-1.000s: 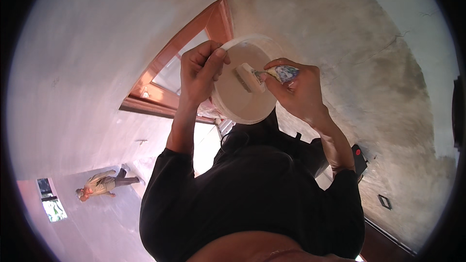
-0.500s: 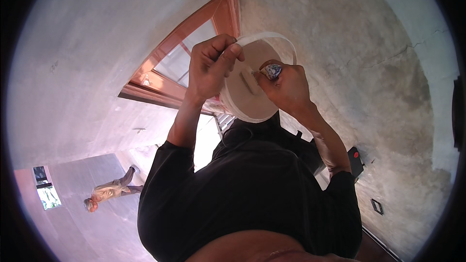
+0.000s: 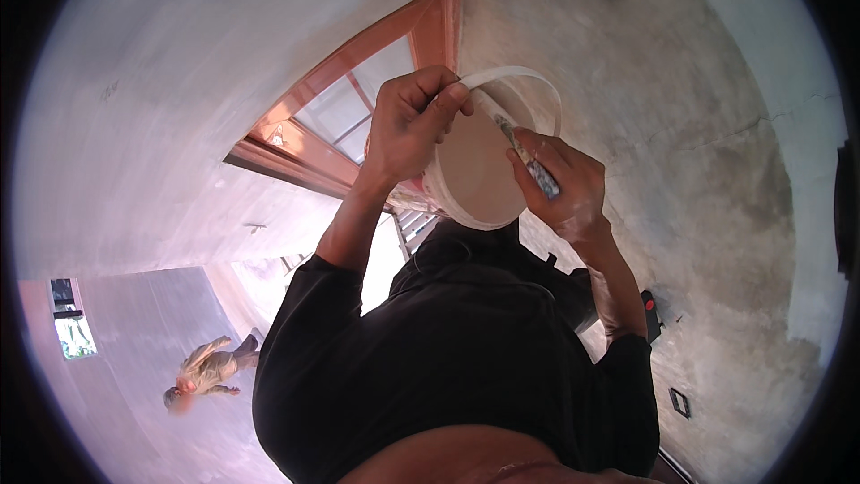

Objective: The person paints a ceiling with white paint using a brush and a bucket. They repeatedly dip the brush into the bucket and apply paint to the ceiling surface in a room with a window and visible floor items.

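Note:
A white bucket (image 3: 448,195) with pale, cream-coloured paint (image 3: 488,161) in it is held up in front of me. My left hand (image 3: 414,121) is closed at its left rim, with thumb and fingers pinched on the white bucket handle (image 3: 528,72), which arcs over the far side. In my right hand (image 3: 566,181) is a paintbrush (image 3: 536,168) with a paint-spattered grip. It slants over the bucket's opening, its pale far end close to the rim beside my left fingers. The bristles cannot be clearly made out against the paint.
To the right rises a patchy grey plastered wall (image 3: 699,125) with a dark wall box (image 3: 680,402) low down. A brown-framed window (image 3: 345,112) lies beyond my left hand. Another person (image 3: 210,367) stands at the far left. A black object (image 3: 651,315) is beside my right elbow.
The paintbrush has swung from pointing down into the bucket to slanting across its opening near the rim. My right hand moved right and nearer. The other person's arms have spread.

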The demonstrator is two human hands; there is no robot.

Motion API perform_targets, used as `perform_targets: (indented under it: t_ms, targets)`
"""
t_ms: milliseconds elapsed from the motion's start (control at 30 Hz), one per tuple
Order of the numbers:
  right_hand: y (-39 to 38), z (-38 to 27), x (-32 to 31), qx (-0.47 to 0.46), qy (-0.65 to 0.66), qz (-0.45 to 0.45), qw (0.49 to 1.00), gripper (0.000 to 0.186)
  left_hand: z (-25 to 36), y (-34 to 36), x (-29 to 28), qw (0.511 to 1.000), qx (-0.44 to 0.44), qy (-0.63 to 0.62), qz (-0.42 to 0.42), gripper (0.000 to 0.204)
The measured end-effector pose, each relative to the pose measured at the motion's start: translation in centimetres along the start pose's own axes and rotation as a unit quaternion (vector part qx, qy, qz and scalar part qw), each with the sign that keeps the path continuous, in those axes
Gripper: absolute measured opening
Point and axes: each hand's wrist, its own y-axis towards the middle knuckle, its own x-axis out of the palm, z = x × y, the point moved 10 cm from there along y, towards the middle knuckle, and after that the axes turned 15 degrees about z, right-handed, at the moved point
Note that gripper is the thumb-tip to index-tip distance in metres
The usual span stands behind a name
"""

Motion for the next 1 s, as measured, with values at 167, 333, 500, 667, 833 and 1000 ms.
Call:
perform_targets:
  t_ms: [167,333,500,667,833,1000]
  targets:
    - [-0.3,-0.3,-2.2,0.022,0.024,0.025,0.999,0.022,0.2,0.2,-0.8,0.999,0.014,0.009,0.03,0.028]
    - [-3.3,5.1,0.9,0.394,0.29,-0.012,0.872,0.019,-0.4,0.7,-1.2,0.999,0.005,-0.002,0.035,0.027]
    - [-5.2,6.0,4.6,0.505,0.428,-0.116,0.74,0.018,-0.8,0.6,-1.3,0.999,0.008,0.021,0.029,0.024]
    - [-4.7,6.8,4.6,0.464,0.402,-0.111,0.782,0.022,-0.3,0.5,-1.4,0.999,-0.002,0.021,0.033,0.023]
    - [-0.7,4.0,1.4,0.149,0.167,-0.055,0.973,0.024,-0.5,0.3,-1.7,0.999,-0.013,0.012,0.036,0.023]
    - [-0.3,0.1,0.1,-0.071,0.014,-0.048,0.996,0.026,-0.7,0.3,-2.4,0.998,-0.009,0.033,0.057,0.024]
